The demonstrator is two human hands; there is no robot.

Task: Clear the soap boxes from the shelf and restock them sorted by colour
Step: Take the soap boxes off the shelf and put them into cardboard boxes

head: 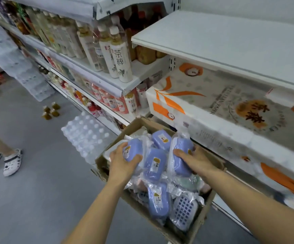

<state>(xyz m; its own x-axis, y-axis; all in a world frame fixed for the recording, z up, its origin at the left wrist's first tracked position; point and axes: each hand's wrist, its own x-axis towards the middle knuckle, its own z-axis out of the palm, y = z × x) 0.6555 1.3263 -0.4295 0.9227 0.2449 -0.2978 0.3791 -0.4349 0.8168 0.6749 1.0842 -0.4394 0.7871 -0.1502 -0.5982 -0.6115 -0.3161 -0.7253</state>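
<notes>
White shelf (230, 43) stands bare above; over the cardboard box (211, 196), left hand (123, 162) and right hand (193, 161) each grip a purple soap box, probably for restocking by colour.

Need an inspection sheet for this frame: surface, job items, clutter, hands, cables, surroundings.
Surface: white top shelf bare where seen.
Job's things: purple soap boxes in plastic wrap, piled in a cardboard carton.
Clutter: loose bottles and a water-bottle pack on the floor.
Hands: left hand and right hand each grip one purple box.
Cables: nothing seen.
Surroundings: tea bottles, tissue packs, another person's feet.
</notes>
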